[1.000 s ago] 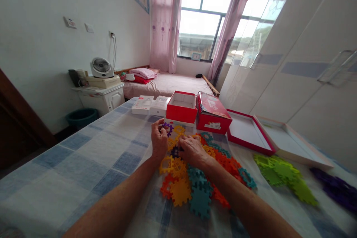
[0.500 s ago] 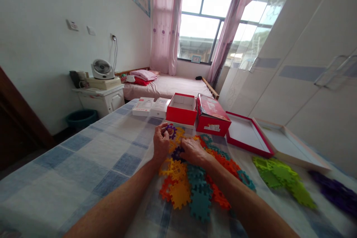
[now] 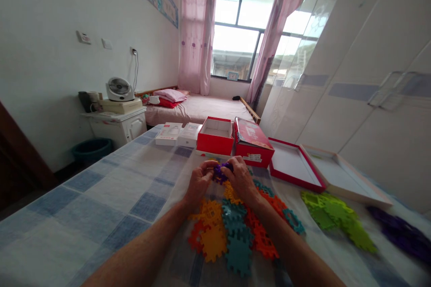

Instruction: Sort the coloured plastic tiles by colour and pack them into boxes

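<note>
My left hand (image 3: pixel 199 183) and my right hand (image 3: pixel 241 178) meet above the table, and both pinch purple toothed puzzle pieces (image 3: pixel 220 172) held between them. Below the hands lies a heap of interlocking foam pieces (image 3: pixel 232 228) in yellow, orange and teal on the blue-checked tablecloth (image 3: pixel 111 197). Both forearms reach in from the bottom edge.
Behind the heap stand an open red box (image 3: pixel 215 135), a red lid-box (image 3: pixel 253 141) and two shallow trays (image 3: pixel 294 161). Green pieces (image 3: pixel 336 217) and purple pieces (image 3: pixel 400 233) lie at right. Two white boxes (image 3: pixel 178 133) sit further back. A wardrobe stands at right, a bed beyond.
My right hand rose off the heap with a purple piece and joined my left hand, which moved right; both now hold purple pieces together. The camera shifted slightly.
</note>
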The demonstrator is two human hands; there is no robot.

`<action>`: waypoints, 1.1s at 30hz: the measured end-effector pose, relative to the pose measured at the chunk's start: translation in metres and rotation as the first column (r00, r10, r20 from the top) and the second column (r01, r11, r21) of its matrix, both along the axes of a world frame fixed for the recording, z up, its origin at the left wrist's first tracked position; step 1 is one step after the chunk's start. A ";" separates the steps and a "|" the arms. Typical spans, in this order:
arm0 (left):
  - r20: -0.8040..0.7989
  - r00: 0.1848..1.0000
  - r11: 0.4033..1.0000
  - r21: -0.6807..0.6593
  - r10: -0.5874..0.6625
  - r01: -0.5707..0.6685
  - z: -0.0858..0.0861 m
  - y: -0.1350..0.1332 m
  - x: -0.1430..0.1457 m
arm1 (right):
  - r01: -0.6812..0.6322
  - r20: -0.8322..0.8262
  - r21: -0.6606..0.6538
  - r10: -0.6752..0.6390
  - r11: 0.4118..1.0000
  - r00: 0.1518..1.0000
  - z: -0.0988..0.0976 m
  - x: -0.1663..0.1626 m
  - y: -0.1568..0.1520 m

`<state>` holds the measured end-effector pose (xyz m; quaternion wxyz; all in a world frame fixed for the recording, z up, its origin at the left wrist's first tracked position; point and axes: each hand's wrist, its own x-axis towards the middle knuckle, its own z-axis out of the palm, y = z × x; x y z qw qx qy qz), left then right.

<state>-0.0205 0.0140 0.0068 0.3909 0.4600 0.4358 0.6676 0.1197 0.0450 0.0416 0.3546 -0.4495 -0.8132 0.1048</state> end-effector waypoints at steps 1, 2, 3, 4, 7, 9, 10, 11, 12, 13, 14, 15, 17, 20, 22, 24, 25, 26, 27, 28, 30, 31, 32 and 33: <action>0.010 1.000 1.000 -0.001 -0.029 0.029 0.001 -0.001 0.000 | 0.000 -0.024 -0.021 -0.001 1.000 1.000 -0.003 -0.002 0.000; 0.021 0.998 0.999 -0.004 -0.053 0.053 0.002 -0.003 0.001 | -0.003 -0.044 -0.057 0.001 0.998 0.999 -0.006 -0.004 0.000; 0.027 0.997 0.997 -0.009 -0.071 0.072 0.002 -0.004 0.001 | -0.004 -0.062 -0.097 -0.002 0.995 0.998 -0.008 -0.006 -0.001; 0.024 0.996 0.996 -0.015 -0.084 0.084 0.003 -0.005 0.000 | -0.004 -0.081 -0.130 -0.006 0.991 0.997 -0.009 -0.007 -0.003; -0.040 0.994 0.994 -0.024 -0.106 0.106 0.004 -0.008 -0.003 | -0.022 -0.137 -0.147 0.001 0.989 0.991 -0.005 -0.004 -0.010; -0.123 0.988 0.996 -0.019 -0.093 0.091 0.003 -0.008 -0.006 | -0.028 -0.168 -0.113 0.008 0.993 0.986 0.002 0.006 -0.016; -0.161 0.984 0.997 -0.017 -0.073 0.071 0.003 -0.007 -0.007 | -0.020 -0.180 -0.097 0.002 0.995 0.984 0.006 0.014 -0.019; -0.191 0.980 0.998 -0.012 -0.056 0.055 0.002 -0.005 -0.009 | -0.002 -0.190 -0.086 -0.014 0.996 0.982 0.011 0.025 -0.023; -0.219 0.975 1.000 -0.004 -0.031 0.031 0.000 -0.004 -0.010 | 0.026 -0.196 -0.082 -0.042 0.996 0.980 0.015 0.039 -0.027; -0.246 0.969 1.000 0.002 -0.005 0.005 -0.002 -0.003 -0.012 | 0.064 -0.196 -0.085 -0.080 0.994 0.977 0.018 0.055 -0.031; -0.276 0.961 1.000 0.006 0.025 -0.024 -0.004 -0.002 -0.013 | 0.113 -0.190 -0.093 -0.129 0.989 0.973 0.021 0.074 -0.034; -0.310 0.949 0.998 0.006 0.059 -0.060 -0.006 -0.001 -0.015 | 0.174 -0.181 -0.101 -0.190 0.980 0.965 0.022 0.096 -0.037; -0.387 0.913 0.990 0.002 0.133 -0.143 -0.011 0.002 -0.018 | 0.324 -0.142 -0.110 -0.338 0.939 0.930 0.023 0.147 -0.040; -0.466 0.852 0.967 0.039 0.240 -0.251 -0.017 0.006 -0.024 | 0.617 -0.027 -0.075 -0.620 0.783 0.784 0.018 0.238 -0.040; -0.466 0.838 0.957 0.080 0.282 -0.277 -0.020 0.010 -0.028 | 0.778 0.113 -0.031 -0.771 0.627 0.626 0.013 0.297 -0.040; -0.454 0.839 0.952 0.099 0.302 -0.289 -0.023 0.012 -0.031 | 0.900 0.229 -0.019 -0.875 0.435 0.427 0.008 0.346 -0.040; -0.452 0.837 0.950 0.099 0.308 -0.296 -0.023 0.013 -0.032 | 0.919 0.245 -0.022 -0.889 0.394 0.387 0.007 0.364 -0.041; -0.454 0.833 0.947 0.094 0.315 -0.307 -0.023 0.014 -0.032 | 0.930 0.262 -0.026 -0.895 0.367 0.361 0.005 0.379 -0.042; -0.459 0.828 0.943 0.085 0.324 -0.321 -0.023 0.014 -0.033 | 0.932 0.273 -0.032 -0.894 0.360 0.355 0.004 0.390 -0.042; -0.464 0.823 0.939 0.072 0.329 -0.335 -0.022 0.013 -0.032 | 0.929 0.281 -0.036 -0.889 0.367 0.362 0.002 0.398 -0.043; -0.474 0.815 0.933 0.038 0.332 -0.358 -0.019 0.011 -0.031 | 0.924 0.299 -0.035 -0.878 0.382 0.374 -0.001 0.405 -0.045; -0.480 0.813 0.930 0.019 0.329 -0.366 -0.017 0.010 -0.029 | 0.925 0.302 -0.027 -0.879 0.380 0.370 -0.002 0.405 -0.045; -0.481 0.814 0.929 0.001 0.325 -0.370 -0.015 0.009 -0.028 | 0.928 0.295 -0.007 -0.886 0.372 0.358 -0.004 0.403 -0.045; -0.483 0.818 0.932 -0.013 0.311 -0.362 -0.015 0.008 -0.028 | 0.931 0.282 0.021 -0.895 0.365 0.345 -0.005 0.399 -0.045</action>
